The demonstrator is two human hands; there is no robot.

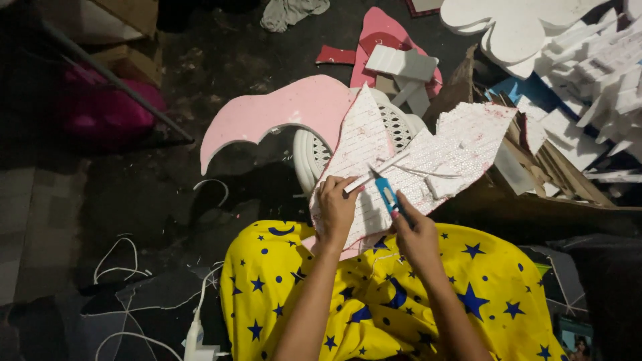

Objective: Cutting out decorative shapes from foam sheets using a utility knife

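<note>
A white foam sheet (428,157), pink at its edges and dotted with small beads or studs, lies across the person's lap and leans out over a white plastic stool (314,150), which props its far end flat enough to work on. The left hand (336,208) presses down on the near edge and pinches a thin white strip (378,172), steadying it against the sheet. The right hand (416,235) is closed around a blue cutter (387,196), tip pointed at the strip; the blade itself is too small to make out. A yellow star-print cloth (374,294) covers the lap. A pink foam shape (281,113) juts left over the dark floor (134,200). White foam offcuts (595,67) pile at right, cut off by the frame.
</note>
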